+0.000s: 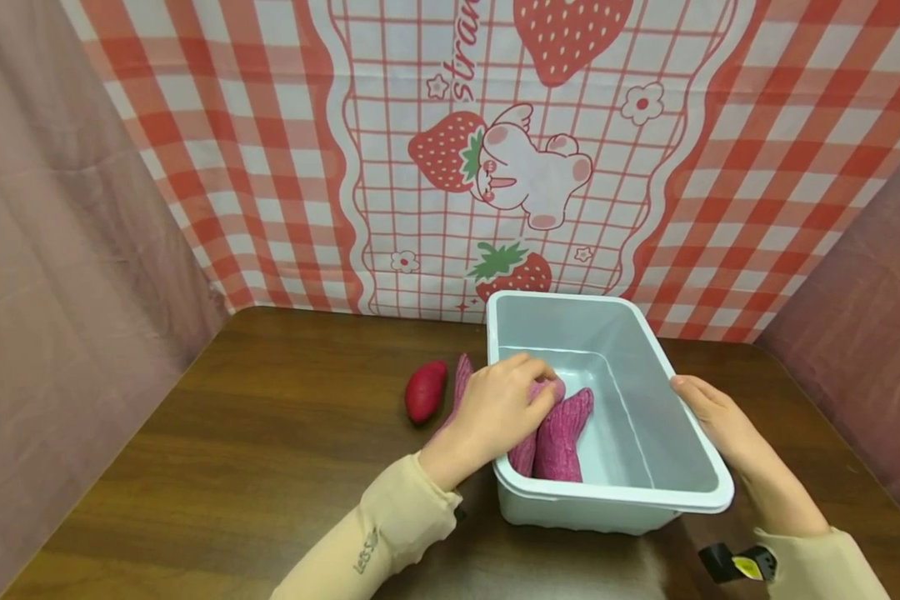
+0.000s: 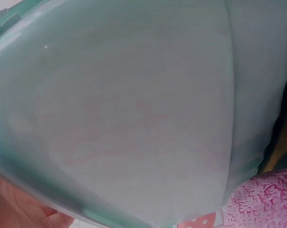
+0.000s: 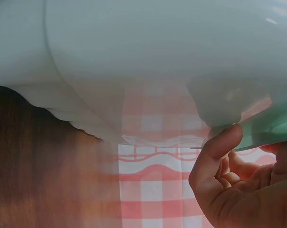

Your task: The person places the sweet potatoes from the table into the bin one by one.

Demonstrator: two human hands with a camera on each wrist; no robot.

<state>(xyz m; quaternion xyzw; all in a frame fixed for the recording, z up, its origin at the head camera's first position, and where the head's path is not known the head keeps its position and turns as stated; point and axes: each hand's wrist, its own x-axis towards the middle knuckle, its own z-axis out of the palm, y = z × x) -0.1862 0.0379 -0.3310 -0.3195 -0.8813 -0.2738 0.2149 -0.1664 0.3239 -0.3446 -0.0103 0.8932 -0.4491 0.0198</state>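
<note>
Left hand: fingers curl round sweet potato inside tub, near left wall. Right hand: fingers pinch tub's right rim. We judge sweet potato firm, fairly weighty, unslippery; we favour thick middle. Tub looks light, stiff, slick; we favour rim.

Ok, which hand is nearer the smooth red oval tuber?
Left hand, over the left rim of the grey plastic tub, right of the tuber; right hand grips the tub's opposite rim.
</note>
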